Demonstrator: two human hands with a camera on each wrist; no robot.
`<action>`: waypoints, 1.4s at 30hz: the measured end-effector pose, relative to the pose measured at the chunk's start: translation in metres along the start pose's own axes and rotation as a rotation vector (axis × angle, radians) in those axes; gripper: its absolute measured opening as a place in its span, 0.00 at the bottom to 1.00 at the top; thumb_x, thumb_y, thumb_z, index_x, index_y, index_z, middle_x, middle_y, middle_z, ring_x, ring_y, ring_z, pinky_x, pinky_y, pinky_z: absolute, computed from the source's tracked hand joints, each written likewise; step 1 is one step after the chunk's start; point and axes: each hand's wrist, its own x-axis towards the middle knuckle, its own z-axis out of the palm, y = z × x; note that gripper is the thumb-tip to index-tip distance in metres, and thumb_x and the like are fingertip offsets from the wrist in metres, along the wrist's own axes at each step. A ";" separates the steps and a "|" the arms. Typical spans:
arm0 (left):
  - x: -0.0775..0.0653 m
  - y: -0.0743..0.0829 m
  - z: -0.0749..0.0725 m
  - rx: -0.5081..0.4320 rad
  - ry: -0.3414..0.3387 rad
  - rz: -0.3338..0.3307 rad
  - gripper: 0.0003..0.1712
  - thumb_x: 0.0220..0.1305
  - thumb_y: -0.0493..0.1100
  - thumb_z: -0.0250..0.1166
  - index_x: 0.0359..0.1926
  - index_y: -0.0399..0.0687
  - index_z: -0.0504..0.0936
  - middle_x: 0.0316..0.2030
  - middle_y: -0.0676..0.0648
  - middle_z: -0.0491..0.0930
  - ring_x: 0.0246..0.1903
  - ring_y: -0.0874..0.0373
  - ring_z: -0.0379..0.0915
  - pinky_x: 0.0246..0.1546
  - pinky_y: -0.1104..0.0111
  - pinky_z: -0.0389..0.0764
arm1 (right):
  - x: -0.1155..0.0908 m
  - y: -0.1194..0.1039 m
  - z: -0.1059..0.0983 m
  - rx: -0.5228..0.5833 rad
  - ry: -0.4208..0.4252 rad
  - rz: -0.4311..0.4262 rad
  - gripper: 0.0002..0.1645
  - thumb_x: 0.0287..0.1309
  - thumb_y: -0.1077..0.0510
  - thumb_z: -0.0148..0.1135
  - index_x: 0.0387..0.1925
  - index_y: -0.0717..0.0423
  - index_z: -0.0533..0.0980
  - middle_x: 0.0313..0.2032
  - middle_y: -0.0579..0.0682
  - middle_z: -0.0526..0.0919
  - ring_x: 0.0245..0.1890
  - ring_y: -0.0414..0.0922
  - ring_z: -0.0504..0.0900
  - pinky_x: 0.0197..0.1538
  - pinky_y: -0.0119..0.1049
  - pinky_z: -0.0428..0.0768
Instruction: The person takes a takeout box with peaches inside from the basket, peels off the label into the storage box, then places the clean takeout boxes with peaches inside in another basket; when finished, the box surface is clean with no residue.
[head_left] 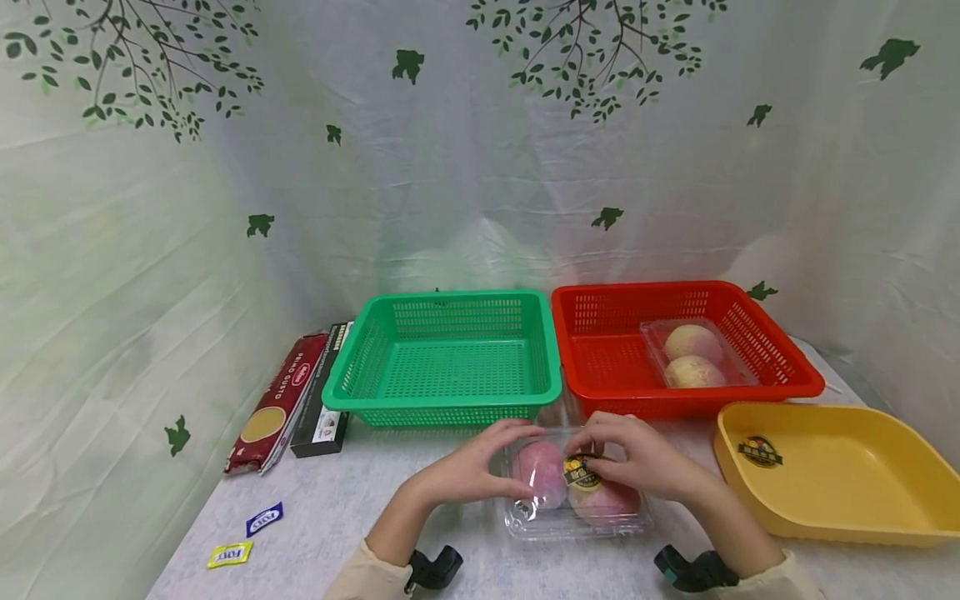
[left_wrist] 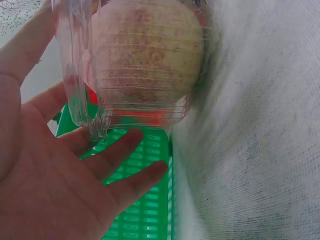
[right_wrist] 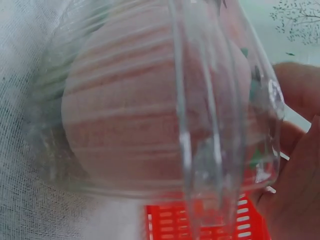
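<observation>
A clear plastic clamshell box [head_left: 525,523] with two pinkish peaches [head_left: 542,475] lies on the table in front of me. At its left side my left hand [head_left: 472,467] spreads its thumb and fingers across the lid. In the left wrist view, the left fingers [left_wrist: 120,155] extend loosely past the box edge. My right hand [head_left: 637,454] is over the lid, thumb and index finger pinching the edges of a round black-and-gold sticker [head_left: 581,472]. The right wrist view shows a peach [right_wrist: 135,105] through the box wall; the sticker is hidden there.
Behind stand a green basket [head_left: 450,412] and a red basket [head_left: 622,404] that holds another clear box of peaches [head_left: 693,358]. A yellow tray [head_left: 847,483] with a similar sticker [head_left: 760,452] is at right. Noodle package [head_left: 277,408], black box [head_left: 318,425] and two small packets [head_left: 264,518] lie left.
</observation>
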 end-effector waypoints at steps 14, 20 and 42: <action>0.001 -0.002 0.001 0.009 0.001 0.002 0.44 0.57 0.55 0.74 0.73 0.60 0.66 0.71 0.52 0.63 0.71 0.52 0.58 0.67 0.47 0.68 | -0.010 -0.002 -0.016 0.308 0.060 -0.049 0.13 0.66 0.64 0.61 0.48 0.49 0.82 0.43 0.47 0.85 0.42 0.44 0.83 0.49 0.37 0.86; 0.002 -0.002 0.002 0.015 0.016 0.014 0.44 0.57 0.55 0.74 0.73 0.59 0.66 0.70 0.52 0.64 0.70 0.53 0.60 0.67 0.49 0.68 | -0.025 0.005 -0.042 0.276 0.167 0.037 0.11 0.68 0.64 0.59 0.50 0.54 0.80 0.45 0.49 0.83 0.40 0.45 0.85 0.40 0.38 0.87; 0.002 -0.008 0.004 -0.019 0.012 0.005 0.42 0.58 0.55 0.73 0.72 0.66 0.66 0.70 0.55 0.63 0.71 0.54 0.58 0.68 0.48 0.67 | -0.136 0.090 -0.154 -0.112 0.047 0.557 0.18 0.68 0.63 0.57 0.57 0.64 0.76 0.51 0.57 0.83 0.38 0.34 0.79 0.40 0.30 0.85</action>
